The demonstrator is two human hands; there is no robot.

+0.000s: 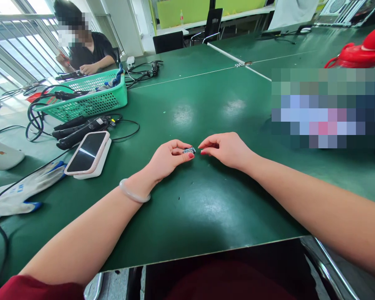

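Between the thumb and fingers of my left hand [165,160] is a small grey-and-dark piece [190,151] that looks like a tiny electronic part. My fingers cover some of it, and its exact kind is too small to tell. My right hand [230,149] is just to the right, its thumb and index fingertips slightly apart, facing the piece without touching it. Nothing shows between those fingertips. Both hands are low over the green table [206,212], and a pale bangle [134,191] circles my left wrist.
On the left lie a phone [89,152] on a white box, a work glove [28,187], black cabled devices [81,129] and a green basket [112,98] of tools. A person [92,52] sits beyond the basket. A red-topped object [359,50], partly blurred, stands at right.
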